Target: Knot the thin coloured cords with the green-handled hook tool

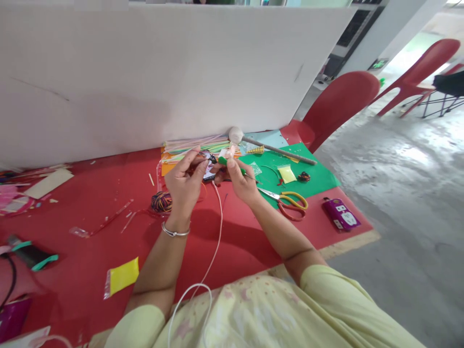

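Note:
My right hand (242, 182) is closed around a crochet hook (222, 160) with a green handle; a thin metal shaft shows past its far side. Thumb and fingers of my left hand (185, 180) are drawn together in a pinch, and what lies between them is too small to name. Behind and between both hands lies a lit phone (209, 170), partly covered, with a white cable (219, 217) running toward my body. Beside my left wrist sits a ball of multicoloured yarn (161, 202).
Scissors (290, 200), a purple box (340, 214) and a green sheet (319, 179) are at the right. A white ball on a grey stick (279, 147) lies near the white partition (145, 72). A yellow packet (123, 277) is at the left on the red table (90, 208).

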`<action>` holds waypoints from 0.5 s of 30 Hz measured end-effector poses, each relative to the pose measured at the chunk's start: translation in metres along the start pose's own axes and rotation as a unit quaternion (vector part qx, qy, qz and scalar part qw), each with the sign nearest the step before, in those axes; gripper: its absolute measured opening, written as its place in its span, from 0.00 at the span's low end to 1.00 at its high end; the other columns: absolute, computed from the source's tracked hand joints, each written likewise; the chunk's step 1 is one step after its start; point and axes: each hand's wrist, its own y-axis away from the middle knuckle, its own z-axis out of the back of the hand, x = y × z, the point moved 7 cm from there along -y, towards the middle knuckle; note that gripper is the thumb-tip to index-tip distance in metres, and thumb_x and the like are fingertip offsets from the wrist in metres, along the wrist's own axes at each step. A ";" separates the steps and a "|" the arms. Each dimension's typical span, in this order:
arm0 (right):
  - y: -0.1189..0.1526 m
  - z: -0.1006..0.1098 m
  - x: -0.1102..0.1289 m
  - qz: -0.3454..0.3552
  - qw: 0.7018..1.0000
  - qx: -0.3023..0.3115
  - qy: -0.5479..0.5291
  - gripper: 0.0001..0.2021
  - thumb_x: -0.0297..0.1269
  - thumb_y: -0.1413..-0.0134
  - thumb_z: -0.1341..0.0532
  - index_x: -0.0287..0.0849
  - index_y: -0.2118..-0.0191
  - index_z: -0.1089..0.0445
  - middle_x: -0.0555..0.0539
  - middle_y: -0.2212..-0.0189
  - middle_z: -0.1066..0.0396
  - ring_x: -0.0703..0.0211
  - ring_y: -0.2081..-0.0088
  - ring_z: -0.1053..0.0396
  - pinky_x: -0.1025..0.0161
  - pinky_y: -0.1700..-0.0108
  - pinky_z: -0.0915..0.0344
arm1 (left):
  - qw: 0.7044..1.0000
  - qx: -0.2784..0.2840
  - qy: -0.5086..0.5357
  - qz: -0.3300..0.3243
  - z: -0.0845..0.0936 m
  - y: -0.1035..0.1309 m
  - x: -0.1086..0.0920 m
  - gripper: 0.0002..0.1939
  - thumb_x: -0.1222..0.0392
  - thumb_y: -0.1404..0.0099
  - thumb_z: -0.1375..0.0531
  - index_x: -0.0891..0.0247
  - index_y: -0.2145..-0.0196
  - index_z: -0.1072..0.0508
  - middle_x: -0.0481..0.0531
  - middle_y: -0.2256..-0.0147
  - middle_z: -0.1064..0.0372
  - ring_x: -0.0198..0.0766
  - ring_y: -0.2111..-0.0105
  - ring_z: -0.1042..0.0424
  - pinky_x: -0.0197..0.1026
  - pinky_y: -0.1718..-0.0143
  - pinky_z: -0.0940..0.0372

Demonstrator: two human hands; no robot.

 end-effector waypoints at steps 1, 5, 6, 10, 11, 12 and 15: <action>0.001 -0.002 0.000 0.011 1.000 -0.008 -0.001 0.28 0.68 0.43 0.35 0.44 0.62 0.22 0.49 0.72 0.24 0.61 0.73 0.27 0.62 0.67 0.24 | 1.000 -0.006 0.004 0.003 -0.001 0.001 0.001 0.20 0.54 0.42 0.27 0.54 0.50 0.15 0.50 0.63 0.18 0.37 0.66 0.22 0.39 0.66 0.28; -0.003 -0.003 -0.007 -0.005 0.999 -0.010 -0.050 0.26 0.66 0.45 0.32 0.44 0.63 0.24 0.49 0.72 0.24 0.61 0.73 0.27 0.61 0.68 0.23 | 0.988 0.054 0.107 0.099 -0.008 -0.003 0.009 0.17 0.56 0.47 0.25 0.55 0.58 0.14 0.48 0.69 0.21 0.31 0.77 0.31 0.36 0.78 0.39; -0.006 -0.003 -0.011 -0.024 0.997 0.003 -0.070 0.27 0.67 0.46 0.33 0.44 0.65 0.24 0.48 0.72 0.23 0.61 0.74 0.27 0.61 0.69 0.23 | 0.979 0.080 0.132 0.130 -0.010 -0.004 0.011 0.17 0.58 0.50 0.24 0.55 0.60 0.13 0.48 0.70 0.21 0.30 0.79 0.33 0.36 0.80 0.42; -0.019 0.006 -0.024 -0.098 0.984 0.067 -0.130 0.27 0.66 0.50 0.30 0.42 0.70 0.27 0.49 0.76 0.24 0.61 0.78 0.28 0.63 0.75 0.25 | 0.969 0.108 0.136 0.177 -0.003 -0.009 0.009 0.15 0.63 0.54 0.24 0.58 0.65 0.13 0.52 0.69 0.19 0.29 0.79 0.34 0.35 0.81 0.44; -0.022 0.009 -0.026 -0.109 0.982 0.078 -0.133 0.27 0.64 0.50 0.30 0.41 0.70 0.28 0.49 0.76 0.24 0.61 0.79 0.27 0.63 0.75 0.25 | 0.971 0.108 0.126 0.175 -0.001 -0.010 0.008 0.14 0.63 0.54 0.24 0.59 0.66 0.13 0.52 0.68 0.19 0.29 0.79 0.34 0.35 0.81 0.44; -0.024 0.011 -0.027 -0.117 0.980 0.089 -0.132 0.26 0.63 0.49 0.30 0.41 0.70 0.28 0.49 0.76 0.23 0.62 0.79 0.27 0.64 0.76 0.25 | 0.972 0.110 0.116 0.172 0.001 -0.011 0.008 0.14 0.63 0.54 0.25 0.59 0.66 0.13 0.53 0.68 0.18 0.29 0.79 0.35 0.35 0.80 0.44; -0.027 0.014 -0.026 -0.136 0.974 0.133 -0.121 0.25 0.60 0.45 0.31 0.39 0.70 0.29 0.48 0.76 0.22 0.62 0.80 0.26 0.64 0.76 0.24 | 0.973 0.117 0.100 0.174 0.002 -0.010 0.009 0.13 0.63 0.54 0.25 0.59 0.66 0.13 0.52 0.70 0.19 0.29 0.80 0.35 0.36 0.79 0.42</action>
